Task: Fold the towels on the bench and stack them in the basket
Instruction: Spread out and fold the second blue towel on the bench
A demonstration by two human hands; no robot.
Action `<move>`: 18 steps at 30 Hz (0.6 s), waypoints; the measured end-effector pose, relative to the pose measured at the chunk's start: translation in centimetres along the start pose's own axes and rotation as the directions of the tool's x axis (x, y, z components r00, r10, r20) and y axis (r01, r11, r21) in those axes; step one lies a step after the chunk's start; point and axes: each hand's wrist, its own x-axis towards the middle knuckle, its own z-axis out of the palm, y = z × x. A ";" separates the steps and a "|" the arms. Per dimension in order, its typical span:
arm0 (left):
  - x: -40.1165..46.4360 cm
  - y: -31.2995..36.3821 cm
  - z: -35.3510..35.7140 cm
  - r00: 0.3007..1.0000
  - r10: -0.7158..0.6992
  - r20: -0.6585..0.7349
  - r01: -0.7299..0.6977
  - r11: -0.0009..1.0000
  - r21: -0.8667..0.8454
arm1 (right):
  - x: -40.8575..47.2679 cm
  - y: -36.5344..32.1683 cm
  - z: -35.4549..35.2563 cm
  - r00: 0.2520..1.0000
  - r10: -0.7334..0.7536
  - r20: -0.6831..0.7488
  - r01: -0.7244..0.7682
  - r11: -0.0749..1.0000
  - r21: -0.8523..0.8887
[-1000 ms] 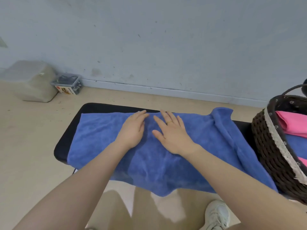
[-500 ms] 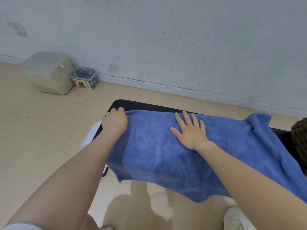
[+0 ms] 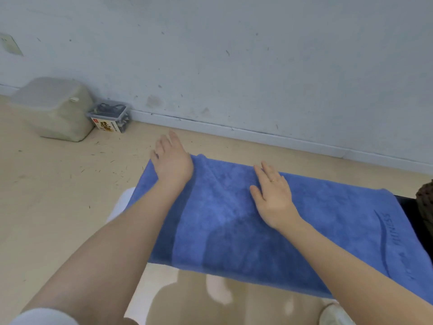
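A blue towel (image 3: 316, 231) lies spread over the black bench (image 3: 407, 207), covering nearly all of it and drooping over the near edge. My left hand (image 3: 172, 160) rests flat on the towel's far left corner, fingers straight and reaching past the edge. My right hand (image 3: 273, 195) lies flat on the towel's far middle, fingers straight, a ring on one finger. Only a dark woven sliver of the basket (image 3: 425, 202) shows at the right edge of the view.
A grey lidded bin (image 3: 54, 109) and a small clear box with a printed label (image 3: 110, 119) stand on the floor by the wall at far left. The wall runs close behind the bench. My shoe (image 3: 332, 315) is on the floor below the towel.
My left hand slid out to the towel's left end and now lies flat past the corner. The towel's right part has been laid flat. The view turned left, so the basket almost left it.
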 end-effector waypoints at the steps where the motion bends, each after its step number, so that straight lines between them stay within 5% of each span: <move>1: -1.6 0.3 0.7 0.996 0.091 0.006 -0.091 0.996 -0.012 | -0.7 0.2 0.5 1.000 0.021 0.017 -0.020 0.999 -0.034; 5: -7.1 0.9 2.8 0.925 0.351 0.143 -0.349 0.936 -0.042 | -3.0 1.6 1.9 0.995 0.065 0.081 -0.047 0.977 -0.209; 18: -14.3 -3.8 1.0 0.979 0.040 0.200 -0.071 0.986 0.148 | -11.8 11.6 -1.8 0.924 0.383 0.011 -0.370 0.899 -0.236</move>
